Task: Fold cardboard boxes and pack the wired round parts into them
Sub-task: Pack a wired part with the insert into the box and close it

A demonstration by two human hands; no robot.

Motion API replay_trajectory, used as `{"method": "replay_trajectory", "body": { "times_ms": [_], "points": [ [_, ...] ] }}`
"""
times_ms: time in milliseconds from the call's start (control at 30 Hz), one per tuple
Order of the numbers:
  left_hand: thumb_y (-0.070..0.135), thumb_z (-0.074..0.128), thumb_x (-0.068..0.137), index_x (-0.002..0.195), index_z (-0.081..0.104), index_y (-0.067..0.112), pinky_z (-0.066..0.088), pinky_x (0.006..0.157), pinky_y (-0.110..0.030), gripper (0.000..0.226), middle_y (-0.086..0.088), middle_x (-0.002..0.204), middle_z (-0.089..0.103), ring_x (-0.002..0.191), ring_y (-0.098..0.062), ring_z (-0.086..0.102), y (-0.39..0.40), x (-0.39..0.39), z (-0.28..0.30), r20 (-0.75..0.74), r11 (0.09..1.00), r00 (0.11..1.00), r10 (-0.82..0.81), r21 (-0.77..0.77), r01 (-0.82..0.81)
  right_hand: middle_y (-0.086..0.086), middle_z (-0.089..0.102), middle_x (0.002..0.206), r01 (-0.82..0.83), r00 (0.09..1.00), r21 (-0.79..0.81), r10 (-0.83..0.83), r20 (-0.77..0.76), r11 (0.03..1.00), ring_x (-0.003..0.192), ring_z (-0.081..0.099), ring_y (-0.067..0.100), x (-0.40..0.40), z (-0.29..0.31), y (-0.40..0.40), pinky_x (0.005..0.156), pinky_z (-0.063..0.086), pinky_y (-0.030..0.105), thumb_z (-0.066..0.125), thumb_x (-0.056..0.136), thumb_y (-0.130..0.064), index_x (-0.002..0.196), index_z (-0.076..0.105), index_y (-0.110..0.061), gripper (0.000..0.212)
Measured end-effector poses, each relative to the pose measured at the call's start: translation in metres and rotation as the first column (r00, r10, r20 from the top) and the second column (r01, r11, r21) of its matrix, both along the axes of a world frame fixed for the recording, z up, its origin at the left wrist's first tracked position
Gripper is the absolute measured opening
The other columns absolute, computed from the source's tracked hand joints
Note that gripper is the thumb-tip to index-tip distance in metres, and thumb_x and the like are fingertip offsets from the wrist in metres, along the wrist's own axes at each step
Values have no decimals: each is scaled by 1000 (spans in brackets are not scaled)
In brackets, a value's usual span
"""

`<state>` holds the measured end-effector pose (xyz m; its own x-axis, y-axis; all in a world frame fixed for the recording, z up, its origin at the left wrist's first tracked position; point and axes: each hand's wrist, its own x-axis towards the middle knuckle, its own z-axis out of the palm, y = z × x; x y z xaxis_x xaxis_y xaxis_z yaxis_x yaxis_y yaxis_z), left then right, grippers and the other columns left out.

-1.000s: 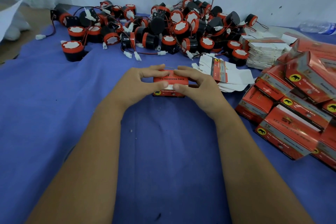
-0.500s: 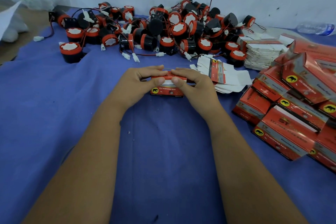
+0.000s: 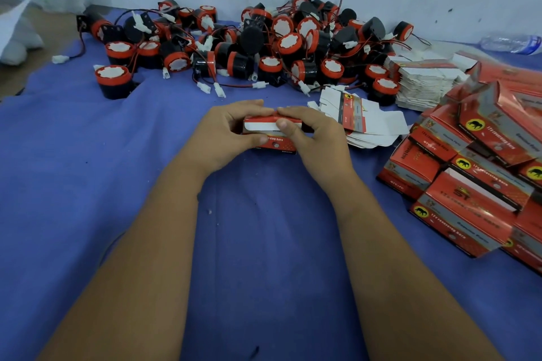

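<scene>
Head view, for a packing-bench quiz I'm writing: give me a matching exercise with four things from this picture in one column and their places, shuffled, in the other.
Things:
1. red box
2. pile of wired round parts
3. flat unfolded cartons
4. heap of folded red boxes

Places:
A. along the far wall, on the blue cloth
B. at the right edge of the cloth
C. held between the left hand and the right hand
D. just right of the right hand, white sides showing

Pairs: 1-C, 2-A, 3-D, 4-B
</scene>
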<state>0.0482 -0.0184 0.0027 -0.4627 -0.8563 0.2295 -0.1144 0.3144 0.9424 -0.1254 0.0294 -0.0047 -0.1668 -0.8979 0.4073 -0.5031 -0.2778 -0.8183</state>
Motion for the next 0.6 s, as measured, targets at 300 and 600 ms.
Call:
{"method": "replay_trajectory", "body": {
  "times_ms": [300,600],
  "points": [
    [-5,76,79,123,59,23,50,103,-33,55,-2,131,59,121,-14,58,-2,-2,-3,68,995,998,18,-102,-11,-14,67,109,32,998,6,-32,54,999,104,59,1,1,2,0,90,49,21,64,93,-28,112,70,-25,21],
    [-4,73,83,130,57,21,49,104,-30,55,5,126,62,120,-7,59,-3,0,-2,18,1000,1000,-6,-11,6,-12,68,106,60,994,27,-62,86,998,99,62,5,2,4,1,87,53,30,63,93,-31,109,70,-30,17]
  ]
}}
